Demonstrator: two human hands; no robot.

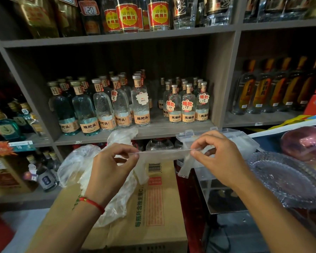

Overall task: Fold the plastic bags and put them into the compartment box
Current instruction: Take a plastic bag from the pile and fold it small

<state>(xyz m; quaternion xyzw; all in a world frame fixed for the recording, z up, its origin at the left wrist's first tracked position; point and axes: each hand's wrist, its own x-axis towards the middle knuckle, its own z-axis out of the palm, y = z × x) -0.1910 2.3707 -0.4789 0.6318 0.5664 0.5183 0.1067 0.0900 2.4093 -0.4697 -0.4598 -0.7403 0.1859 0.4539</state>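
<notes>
A thin clear plastic bag [164, 154] is stretched flat and level between my two hands, above a cardboard box. My left hand [112, 162] pinches its left end between thumb and fingers. My right hand [218, 156] pinches the right end, where a flap of the bag hangs down. A loose heap of crumpled plastic bags [84, 161] lies on the cardboard box under my left forearm. The clear compartment box [233, 139] stands open just behind my right hand, with folded plastic inside it.
The cardboard box [150, 207] sits low in the middle. A cut-glass plate [285, 179] lies at the right on a glass counter [217, 194]. Grey shelves [153, 130] packed with liquor bottles fill the background.
</notes>
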